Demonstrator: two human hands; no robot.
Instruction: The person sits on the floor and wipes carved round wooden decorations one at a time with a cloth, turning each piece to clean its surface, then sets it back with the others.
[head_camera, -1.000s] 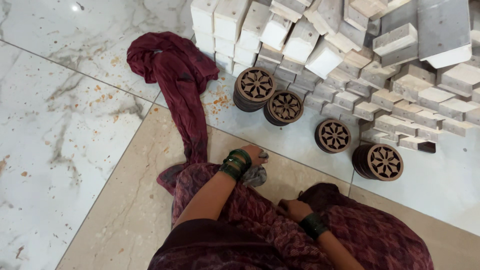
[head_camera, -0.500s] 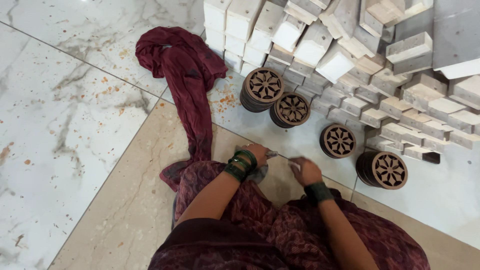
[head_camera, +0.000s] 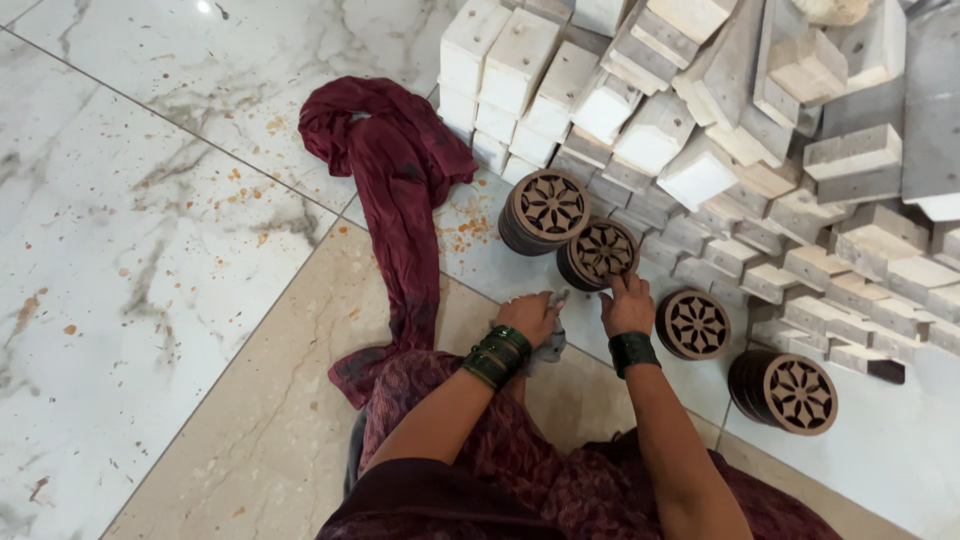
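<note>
My left hand (head_camera: 530, 315) rests on the floor with its fingers closed around a small grey cloth (head_camera: 549, 345). My right hand (head_camera: 627, 303) reaches the lower edge of a stack of round brown carved wooden discs (head_camera: 598, 254) and touches it with its fingertips. A second stack of discs (head_camera: 544, 209) stands just behind and to the left. Two more stacks (head_camera: 695, 323) (head_camera: 786, 391) stand to the right of my right hand. Both wrists wear green bangles.
A pile of white wooden blocks (head_camera: 720, 130) rises behind the discs. A maroon scarf (head_camera: 395, 190) trails across the marble floor (head_camera: 150, 200) to my lap. Orange dust specks dot the tiles near the scarf.
My right hand has moved forward from my lap to the nearest stack of discs. My left hand has stayed on the grey cloth. The view has shifted closer to the pile.
</note>
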